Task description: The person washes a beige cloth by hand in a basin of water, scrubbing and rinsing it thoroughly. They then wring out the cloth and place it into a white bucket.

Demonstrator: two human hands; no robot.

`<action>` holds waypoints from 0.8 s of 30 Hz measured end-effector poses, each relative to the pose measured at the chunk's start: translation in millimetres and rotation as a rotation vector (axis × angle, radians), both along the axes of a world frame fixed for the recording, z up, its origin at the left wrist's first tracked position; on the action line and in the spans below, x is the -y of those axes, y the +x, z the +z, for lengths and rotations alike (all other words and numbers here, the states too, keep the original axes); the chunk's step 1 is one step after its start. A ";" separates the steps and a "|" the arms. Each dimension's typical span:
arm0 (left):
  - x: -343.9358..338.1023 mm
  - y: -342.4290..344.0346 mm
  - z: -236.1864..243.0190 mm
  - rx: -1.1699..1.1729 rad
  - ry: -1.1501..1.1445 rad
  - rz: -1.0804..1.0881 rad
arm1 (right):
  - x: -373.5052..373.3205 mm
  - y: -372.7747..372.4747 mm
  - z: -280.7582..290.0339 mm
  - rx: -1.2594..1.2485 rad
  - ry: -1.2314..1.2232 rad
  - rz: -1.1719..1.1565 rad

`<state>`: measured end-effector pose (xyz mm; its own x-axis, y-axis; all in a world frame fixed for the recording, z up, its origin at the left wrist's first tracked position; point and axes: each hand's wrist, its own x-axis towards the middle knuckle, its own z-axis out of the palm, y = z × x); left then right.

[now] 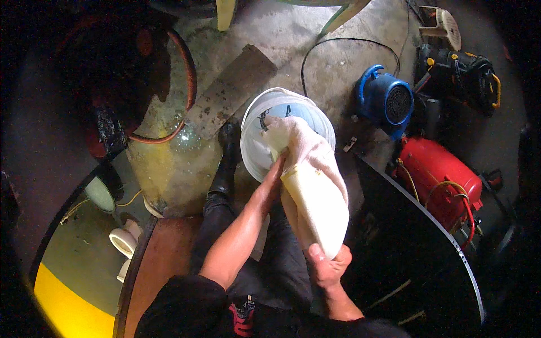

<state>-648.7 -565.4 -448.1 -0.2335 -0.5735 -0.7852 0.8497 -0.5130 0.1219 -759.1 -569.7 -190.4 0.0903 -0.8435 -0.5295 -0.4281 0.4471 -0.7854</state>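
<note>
A long cream cloth [321,191] is folded and bunched between my hands, its far end hanging over the opening of a white bucket [249,147]. My left hand [276,169] grips the cloth near the bucket's rim, and its folds cover most of the fingers. Closer to my body, my right hand [330,265] is closed round the cloth's near end, thumb on top. Inside the bucket the pale bottom shows, with small dark marks on the far wall. The bucket stands on the floor in front of my legs.
To the right are a blue blower [389,101], a red tank [439,180] with hoses and a black-and-yellow tool case [462,79]. A flat board [236,84] lies on the concrete floor. At left an orange hose [189,73] curves. Furniture legs [226,14] stand at the far edge.
</note>
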 end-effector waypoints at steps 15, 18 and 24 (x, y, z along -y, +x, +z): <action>-49.0 18.6 -62.9 0.404 0.099 -0.224 | 93.0 -32.8 -56.5 0.168 0.296 -0.035; -54.8 32.4 -29.6 0.369 0.078 -0.222 | 164.1 -49.7 -131.5 0.102 0.299 0.004; -50.0 58.4 -4.5 0.228 0.052 -0.135 | 184.3 -18.6 -190.9 -0.307 0.148 0.277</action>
